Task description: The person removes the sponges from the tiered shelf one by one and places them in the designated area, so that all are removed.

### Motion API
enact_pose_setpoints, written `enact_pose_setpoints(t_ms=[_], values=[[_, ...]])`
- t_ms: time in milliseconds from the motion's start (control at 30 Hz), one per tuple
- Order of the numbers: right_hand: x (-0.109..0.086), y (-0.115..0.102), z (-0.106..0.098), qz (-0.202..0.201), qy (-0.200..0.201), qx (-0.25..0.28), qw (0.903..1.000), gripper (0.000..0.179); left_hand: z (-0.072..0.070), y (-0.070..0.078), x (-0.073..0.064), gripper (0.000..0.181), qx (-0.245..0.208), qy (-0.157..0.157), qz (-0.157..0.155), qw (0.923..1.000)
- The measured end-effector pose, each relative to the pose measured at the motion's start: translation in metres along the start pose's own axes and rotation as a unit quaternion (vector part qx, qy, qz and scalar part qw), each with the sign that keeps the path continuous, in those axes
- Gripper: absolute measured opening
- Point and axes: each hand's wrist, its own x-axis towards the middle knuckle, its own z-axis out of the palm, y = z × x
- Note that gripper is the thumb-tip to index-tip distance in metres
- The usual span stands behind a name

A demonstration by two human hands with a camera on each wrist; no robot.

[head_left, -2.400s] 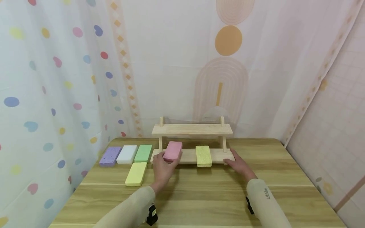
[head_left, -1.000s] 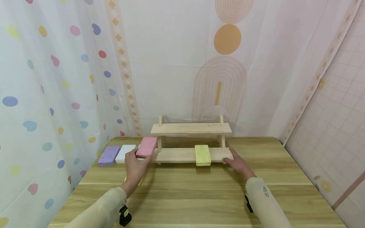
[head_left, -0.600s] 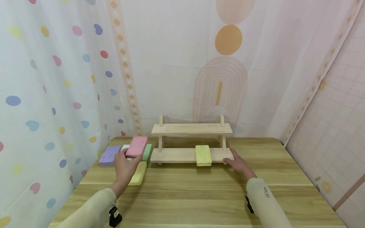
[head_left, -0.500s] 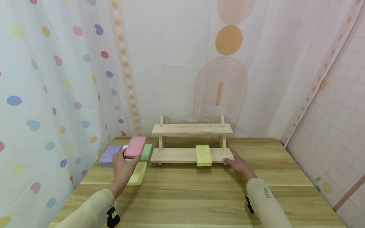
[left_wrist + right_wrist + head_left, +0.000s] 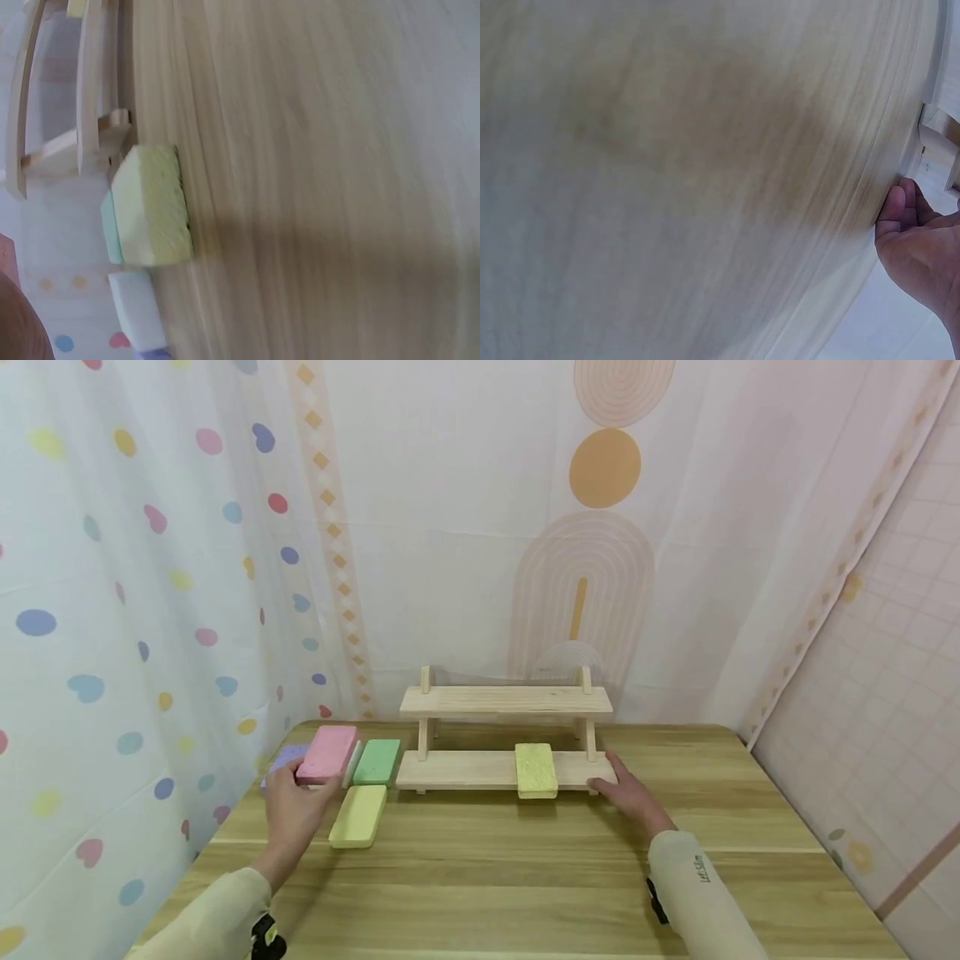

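My left hand (image 5: 292,810) pinches a pink sponge (image 5: 327,753) between thumb and fingers at the table's left. That sponge overlaps the white sponge (image 5: 352,766), most of which is hidden, and the edge of the purple sponge (image 5: 288,755). In the left wrist view only a bit of the hand (image 5: 21,326) and a pink edge (image 5: 7,259) show. My right hand (image 5: 632,795) grips the right end of the lower board of a two-tier wooden shelf (image 5: 457,768). On that board, toward the right, lies a textured yellow sponge (image 5: 536,770).
A green sponge (image 5: 378,762) lies just left of the shelf, with a smooth pale yellow sponge (image 5: 357,817) in front of it. The wooden table (image 5: 525,885) reaches back to a patterned curtain (image 5: 465,568).
My left hand has carried the pink sponge from over the lower board leftward, past the green sponge, and lowered it somewhat over the white one. The right hand stays on the shelf end.
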Motion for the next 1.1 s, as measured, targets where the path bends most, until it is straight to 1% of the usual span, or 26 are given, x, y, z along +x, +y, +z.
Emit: enact_pose_setpoints(t_ms=[267, 433, 500, 600, 800, 933, 1100], values=[[0.003, 0.000, 0.001, -0.005, -0.001, -0.009, 1.0000, 0.085, -0.011, -0.014, -0.002, 0.073, 0.013, -0.007, -0.019, 0.9997], [0.004, 0.000, 0.001, -0.005, 0.001, -0.003, 1.0000, 0.085, -0.015, -0.021, -0.003, 0.075, 0.028, -0.012, -0.031, 0.9991], [0.004, 0.001, 0.001, -0.003, 0.000, 0.004, 1.0000, 0.086, -0.016, -0.024, -0.005, 0.075, 0.030, -0.018, -0.034, 0.9988], [0.004, 0.002, 0.001, -0.003, -0.001, 0.009, 1.0000, 0.086, -0.019, -0.028, -0.009, 0.074, 0.028, -0.027, -0.033, 0.9987], [0.002, 0.004, 0.000, 0.001, 0.000, 0.016, 0.9999, 0.089, -0.023, -0.038, -0.017, 0.076, 0.041, -0.044, -0.034, 0.9976], [0.001, 0.003, 0.000, 0.002, 0.000, 0.013, 0.9999, 0.087, -0.025, -0.046, -0.018, 0.072, 0.047, -0.047, -0.032, 0.9972], [0.001, 0.002, 0.001, 0.001, -0.004, 0.002, 1.0000, 0.087, -0.027, -0.052, -0.020, 0.067, 0.058, -0.044, -0.032, 0.9969]])
